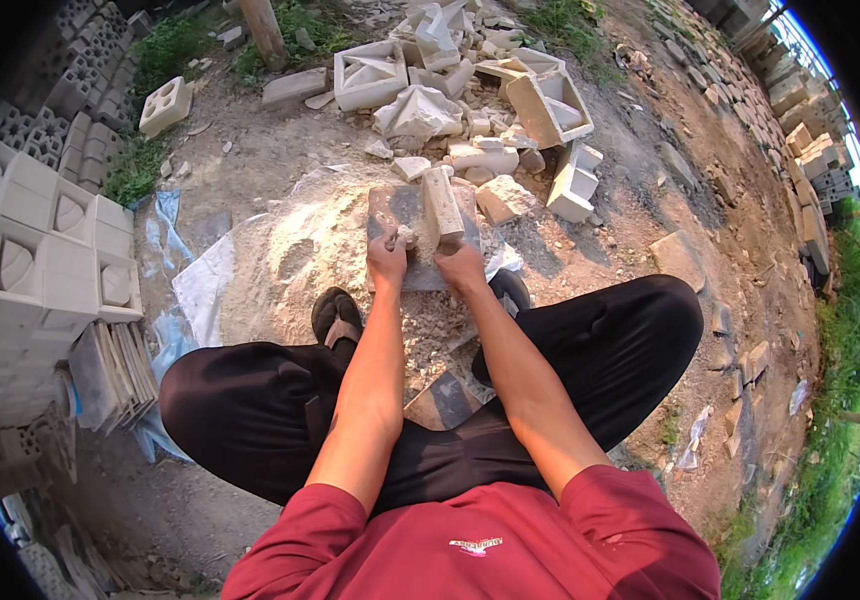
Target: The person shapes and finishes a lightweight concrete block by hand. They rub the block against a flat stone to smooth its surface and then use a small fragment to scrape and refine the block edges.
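Note:
My right hand [462,267] is closed around the near end of a long, pale rectangular block [440,200], which points away from me. It might be wood or masonry; I cannot tell which. Close beside it, my left hand [387,260] is closed, with a small pale lump [405,237] at its thumb and fingers. Both hands are over a dark flat board [383,205] lying on the ground between my feet. Crumbled material [430,345] lies on the near side of the board.
A heap of broken pale blocks [420,112] rises just beyond the board. Sandy powder [300,215] spreads to its left, beside a white sheet [205,285]. Stacked moulded blocks [30,240] and leaning thin boards [115,375] stand at left. Loose bricks [750,365] lie along the right.

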The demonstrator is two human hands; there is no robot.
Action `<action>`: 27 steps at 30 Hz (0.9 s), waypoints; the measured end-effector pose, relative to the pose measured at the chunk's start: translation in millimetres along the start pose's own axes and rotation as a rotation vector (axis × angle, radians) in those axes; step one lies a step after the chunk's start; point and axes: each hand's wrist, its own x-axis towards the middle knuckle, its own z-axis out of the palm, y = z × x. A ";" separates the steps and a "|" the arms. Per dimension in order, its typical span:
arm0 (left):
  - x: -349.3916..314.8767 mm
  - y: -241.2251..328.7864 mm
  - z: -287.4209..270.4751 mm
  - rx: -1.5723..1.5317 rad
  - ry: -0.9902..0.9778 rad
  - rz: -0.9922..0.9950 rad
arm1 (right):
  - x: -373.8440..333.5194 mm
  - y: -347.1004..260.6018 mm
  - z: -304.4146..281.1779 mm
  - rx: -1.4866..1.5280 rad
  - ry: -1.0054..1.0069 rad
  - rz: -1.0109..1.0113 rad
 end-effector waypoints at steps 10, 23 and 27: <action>7.1 -9.4 5.4 0.003 0.065 -0.067 | -19.9 -28.1 7.4 0.247 0.115 -0.148; 8.8 -6.5 -3.6 0.043 0.039 -0.139 | -7.7 -48.1 -2.2 0.337 0.066 -0.065; 4.0 4.3 3.0 -0.019 0.068 -0.124 | -12.2 -7.8 18.1 0.259 0.113 -0.202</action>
